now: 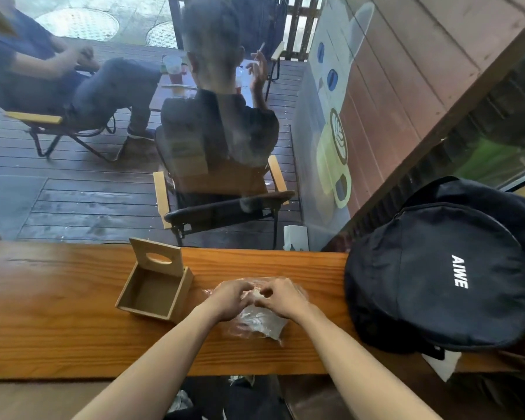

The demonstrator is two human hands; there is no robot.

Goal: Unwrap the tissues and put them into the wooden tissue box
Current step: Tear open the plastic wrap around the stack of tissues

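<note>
A pack of tissues [259,324] in clear plastic wrap lies on the wooden counter [58,313], in the middle. My left hand [229,298] and my right hand [281,297] both rest on top of the pack, fingers pinched on the wrap at its far end. The wooden tissue box [155,294] stands just left of my hands. Its lid [159,257], with an oval slot, is swung up at the back, and the inside looks empty.
A black backpack [443,277] with white lettering fills the counter's right end, close to my right forearm. A glass window runs along the counter's far edge; beyond it two people sit in chairs on a deck. A small white holder [296,237] stands by the glass.
</note>
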